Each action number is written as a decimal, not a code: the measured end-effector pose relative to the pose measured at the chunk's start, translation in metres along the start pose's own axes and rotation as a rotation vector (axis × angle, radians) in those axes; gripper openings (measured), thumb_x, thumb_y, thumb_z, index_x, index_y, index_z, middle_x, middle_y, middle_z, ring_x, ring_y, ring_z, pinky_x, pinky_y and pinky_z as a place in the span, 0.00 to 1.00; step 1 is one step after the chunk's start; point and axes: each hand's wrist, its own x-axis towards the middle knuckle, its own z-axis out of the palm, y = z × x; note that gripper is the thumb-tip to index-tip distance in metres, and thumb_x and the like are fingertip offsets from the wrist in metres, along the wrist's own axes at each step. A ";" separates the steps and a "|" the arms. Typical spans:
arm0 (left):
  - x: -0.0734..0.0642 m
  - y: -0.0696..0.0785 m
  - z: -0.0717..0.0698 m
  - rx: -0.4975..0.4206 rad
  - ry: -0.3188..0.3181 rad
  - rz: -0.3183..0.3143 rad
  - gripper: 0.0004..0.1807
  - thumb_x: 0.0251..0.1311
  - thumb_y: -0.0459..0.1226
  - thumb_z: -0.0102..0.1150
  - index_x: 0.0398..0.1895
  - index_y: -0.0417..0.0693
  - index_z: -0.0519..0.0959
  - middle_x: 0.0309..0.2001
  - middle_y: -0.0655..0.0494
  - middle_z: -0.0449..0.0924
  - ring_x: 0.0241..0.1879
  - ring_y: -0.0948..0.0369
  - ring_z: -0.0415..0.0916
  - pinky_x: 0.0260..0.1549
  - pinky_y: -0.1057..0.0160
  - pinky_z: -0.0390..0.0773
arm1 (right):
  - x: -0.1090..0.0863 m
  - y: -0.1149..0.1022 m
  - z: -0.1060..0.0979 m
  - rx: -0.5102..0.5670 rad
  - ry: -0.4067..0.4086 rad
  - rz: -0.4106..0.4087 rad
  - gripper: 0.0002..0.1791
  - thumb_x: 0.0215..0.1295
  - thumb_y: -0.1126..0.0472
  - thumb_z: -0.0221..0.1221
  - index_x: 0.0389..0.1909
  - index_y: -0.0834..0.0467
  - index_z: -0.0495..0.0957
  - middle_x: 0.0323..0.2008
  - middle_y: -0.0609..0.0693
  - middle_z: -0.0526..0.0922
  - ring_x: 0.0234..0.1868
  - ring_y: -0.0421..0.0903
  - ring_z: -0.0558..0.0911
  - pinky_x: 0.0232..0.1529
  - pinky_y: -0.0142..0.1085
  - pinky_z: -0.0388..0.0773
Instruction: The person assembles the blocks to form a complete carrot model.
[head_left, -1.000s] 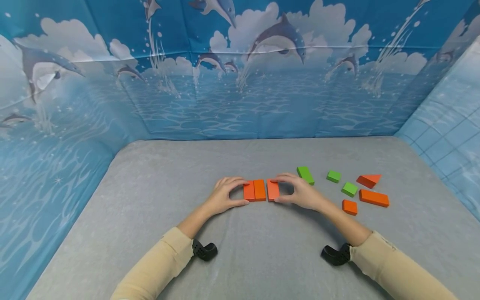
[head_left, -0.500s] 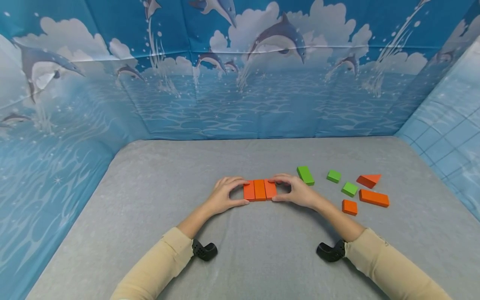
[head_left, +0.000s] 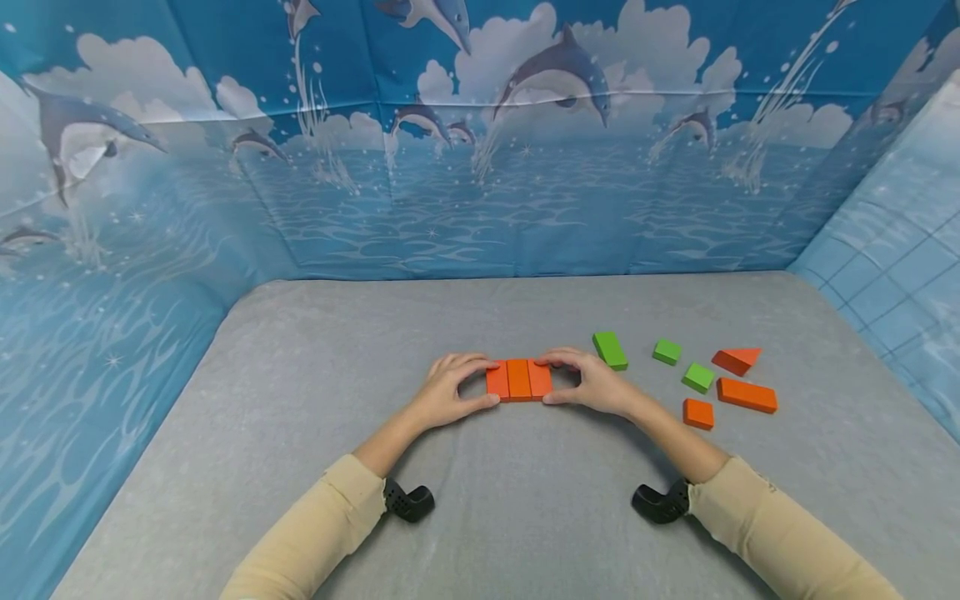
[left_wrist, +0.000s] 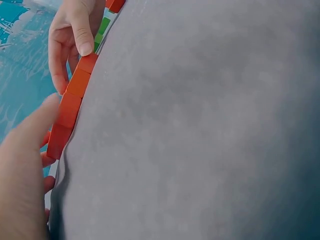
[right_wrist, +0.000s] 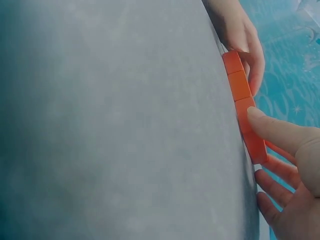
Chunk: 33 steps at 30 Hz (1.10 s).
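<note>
Three flat rectangular blocks lie side by side on the grey cloth, their long sides together in one row. My left hand (head_left: 444,395) pinches the left red-orange block (head_left: 497,382) by its two short ends, thumb at the near end and fingers at the far one. At the other side, my right hand (head_left: 602,387) pinches the right red-orange block (head_left: 540,382) the same way. Between these sits the orange middle block (head_left: 518,381), touched by neither hand. The right wrist view shows the row (right_wrist: 239,85) edge-on, with the right thumb (right_wrist: 270,125) on the nearest block.
Right of the hands lie a long green block (head_left: 611,351), two small green blocks (head_left: 667,352), a red triangular block (head_left: 738,361), a long orange block (head_left: 747,395) and a small orange block (head_left: 698,413). A dolphin-print curtain (head_left: 450,225) hangs behind the grey surface (head_left: 337,333).
My right hand has slid its red-orange block leftward, closing the gap to the orange middle block. In the last half second both hands hold still, and the left hand stays in place throughout.
</note>
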 end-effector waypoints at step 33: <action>0.000 -0.003 0.002 -0.024 0.018 0.022 0.21 0.61 0.46 0.54 0.58 0.54 0.73 0.58 0.56 0.70 0.59 0.55 0.61 0.60 0.47 0.51 | -0.112 0.029 -0.055 -0.174 0.185 -0.051 0.22 0.47 0.63 0.69 0.46 0.62 0.78 0.42 0.49 0.79 0.40 0.36 0.73 0.42 0.22 0.67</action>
